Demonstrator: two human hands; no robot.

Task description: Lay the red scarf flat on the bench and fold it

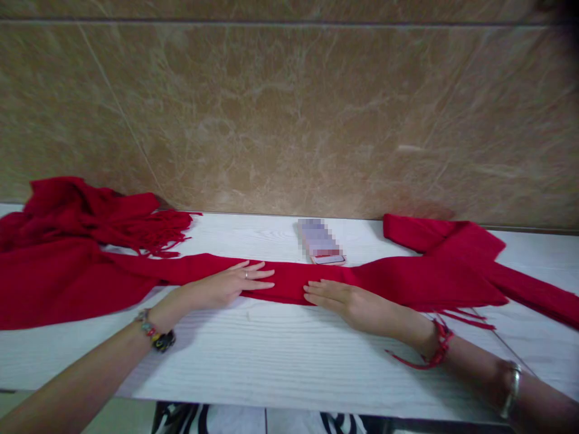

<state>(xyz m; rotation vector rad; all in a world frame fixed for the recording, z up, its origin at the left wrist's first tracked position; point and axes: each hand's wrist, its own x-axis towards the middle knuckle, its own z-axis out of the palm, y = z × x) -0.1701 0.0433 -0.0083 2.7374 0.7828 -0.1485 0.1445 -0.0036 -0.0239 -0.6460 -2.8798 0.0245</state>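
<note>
Brown marbled tiles rise directly behind your white table, whose far edge runs along the foot of the wall and whose near edge crosses just above the bottom of your view. You have a broad band of wood-grain tabletop between the cloth and the near edge, with your forearms reaching over it. Behind the cloth the strip is narrower, and a partly pixelated phone lies there, just beside the cloth's far edge.

Your red cloth lies across the table in front of you, its long axis running left to right, roughly parallel to the wall. Leftward it widens into a rumpled heap with fringe pointing right; rightward it broadens to a fringed end beside folded, crossing red lengths. You cannot tell whether these are all one piece.

Your left hand rests palm down on the narrow middle stretch, fingers extended and slightly spread. Your right hand lies flat to its right, fingers straight and close together, touching the cloth without grasping it.
</note>
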